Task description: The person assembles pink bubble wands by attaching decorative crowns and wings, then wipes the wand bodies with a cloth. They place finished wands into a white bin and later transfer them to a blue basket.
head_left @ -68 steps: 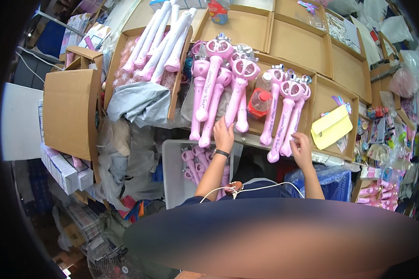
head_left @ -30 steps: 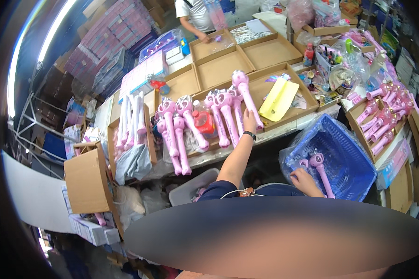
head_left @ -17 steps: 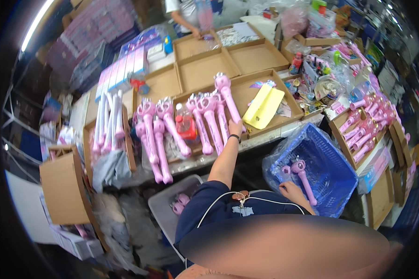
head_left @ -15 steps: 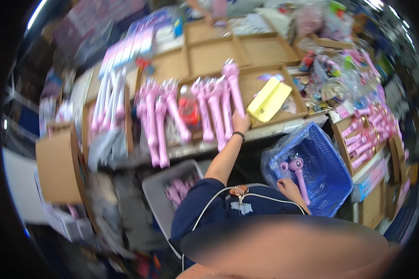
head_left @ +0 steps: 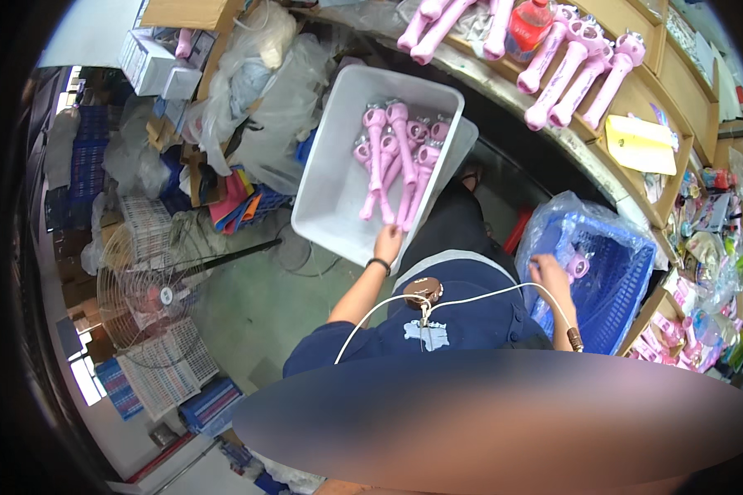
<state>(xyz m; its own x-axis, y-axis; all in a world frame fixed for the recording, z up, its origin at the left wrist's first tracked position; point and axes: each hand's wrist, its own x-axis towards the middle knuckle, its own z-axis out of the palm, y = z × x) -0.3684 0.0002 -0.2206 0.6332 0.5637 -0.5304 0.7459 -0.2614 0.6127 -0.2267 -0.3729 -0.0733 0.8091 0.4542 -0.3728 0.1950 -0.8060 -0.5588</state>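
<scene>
My left hand (head_left: 389, 242) is over the near rim of a grey plastic bin (head_left: 332, 186). Its fingers are closed at the narrow end of a pink toy wand (head_left: 422, 177) inside the bin. Several more such wands lie there, their round heads pointing away from me. My right hand (head_left: 551, 274), fingers loosely bent and apart, hovers at the near left side of a blue basket (head_left: 627, 289) lined with clear plastic. Just beyond it shows the round head of one pink wand (head_left: 579, 265); the remainder of that wand is hidden.
On the table, several pink wands (head_left: 578, 58) lie beside a red bottle (head_left: 529, 29) and a yellow holder (head_left: 638, 144). A floor fan (head_left: 153, 293) stands at left. Clear plastic bags (head_left: 285, 111) lie beyond it. A carton of pink parts (head_left: 677, 334) is at far right.
The view has swung toward the grey bin. My left hand has left a wand on the table and come down to the bin. My right hand stays by the blue basket.
</scene>
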